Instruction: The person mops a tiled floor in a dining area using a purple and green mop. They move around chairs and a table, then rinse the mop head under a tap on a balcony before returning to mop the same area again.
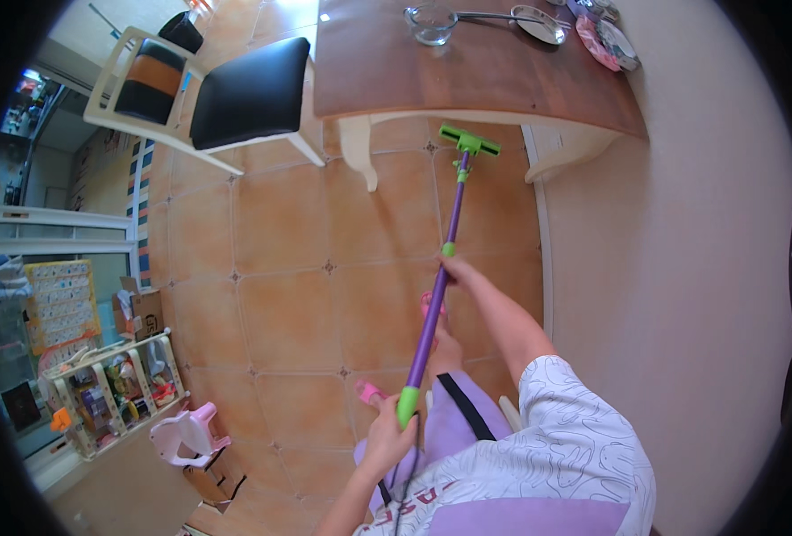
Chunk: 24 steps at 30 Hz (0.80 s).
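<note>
A long-handled mop [429, 321] with a purple pole and a green head [469, 139] runs forward from my body. Its head is at the near edge of the wooden table, low between the table's legs. My left hand [393, 429] is closed round the green grip at the pole's near end. Farther up, my right hand [455, 269] holds the pole just below a green collar. My pink sandals stand on the tiled floor [282, 321] beside and under the pole.
The wooden table [382, 74] bears a glass bowl [431, 25] and an oval plate [538, 25]. A chair with a black seat [252, 94] stands left of it. The wall [603, 268] runs along the right. At lower left are a filled shelf rack [118, 388] and a pink plastic seat [188, 435].
</note>
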Each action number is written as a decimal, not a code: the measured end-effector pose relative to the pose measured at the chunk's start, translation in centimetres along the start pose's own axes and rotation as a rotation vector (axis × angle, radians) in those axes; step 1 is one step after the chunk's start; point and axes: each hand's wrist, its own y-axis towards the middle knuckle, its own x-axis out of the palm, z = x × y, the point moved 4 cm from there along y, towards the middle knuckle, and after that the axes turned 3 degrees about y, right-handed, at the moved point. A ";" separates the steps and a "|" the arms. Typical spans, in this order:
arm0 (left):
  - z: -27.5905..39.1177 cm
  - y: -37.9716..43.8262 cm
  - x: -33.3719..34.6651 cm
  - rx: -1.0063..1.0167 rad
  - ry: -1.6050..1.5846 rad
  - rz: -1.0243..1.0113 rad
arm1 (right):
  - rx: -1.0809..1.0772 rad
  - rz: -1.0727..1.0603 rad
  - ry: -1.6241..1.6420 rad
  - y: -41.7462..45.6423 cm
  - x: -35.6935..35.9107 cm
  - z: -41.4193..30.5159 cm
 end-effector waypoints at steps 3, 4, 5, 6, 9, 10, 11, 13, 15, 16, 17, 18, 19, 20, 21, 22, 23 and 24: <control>6.2 8.9 0.9 0.093 -0.256 -0.247 | -0.011 0.081 0.021 5.8 -6.9 -8.5; 8.0 10.6 0.8 0.105 -0.494 -0.372 | -0.061 0.091 0.086 6.3 -8.2 -11.4; 9.7 12.1 0.8 0.123 -0.729 -0.502 | -0.112 0.109 0.160 7.0 -9.6 -13.6; 11.3 13.1 1.1 0.205 -0.933 -0.712 | -0.096 0.122 0.171 8.4 -11.2 -14.5; 11.9 16.6 2.5 0.208 -1.294 -0.917 | -0.044 0.194 0.169 10.2 -13.8 -13.2; 11.7 17.6 2.9 -0.147 -1.361 -0.845 | -0.049 0.247 0.159 10.5 -13.4 -11.8; 12.1 17.7 3.2 -0.360 -1.602 -0.827 | -0.057 0.287 0.148 10.5 -12.5 -10.8; 9.6 17.9 5.3 -0.492 -1.188 -0.625 | -0.040 0.353 0.081 9.5 -10.5 -10.3; 7.6 16.7 4.3 -0.320 -0.739 -0.392 | -0.067 0.375 0.025 8.8 -8.8 -8.2; 5.7 15.6 3.2 -0.309 -0.695 -0.365 | -0.105 0.371 0.003 9.0 -8.2 -5.9; 4.2 13.5 1.5 -0.372 -0.614 -0.313 | -0.147 0.329 -0.006 7.8 -5.7 -3.5; 2.6 10.4 -0.4 -0.439 -0.545 -0.252 | -0.105 0.398 0.232 3.6 -1.8 -0.8; 1.1 6.7 -1.8 -0.478 -0.460 -0.235 | 0.086 0.214 -0.115 1.6 0.5 2.8; -1.8 1.8 -2.4 -0.516 -0.395 -0.153 | 0.155 0.074 -0.296 -4.9 3.2 2.7; -2.5 -2.9 -3.5 -0.580 -0.254 -0.162 | 0.238 0.124 -0.137 -7.8 6.1 7.9; -1.0 -7.1 -4.5 -0.642 -0.214 -0.126 | 0.316 0.172 0.017 -10.3 9.3 13.4; -2.8 -12.1 -5.1 -0.641 -0.042 -0.026 | 0.079 0.141 -0.138 -14.4 11.1 14.0; -4.1 -14.9 -5.0 -0.668 0.014 -0.019 | 0.174 0.108 -0.202 -18.5 11.8 12.5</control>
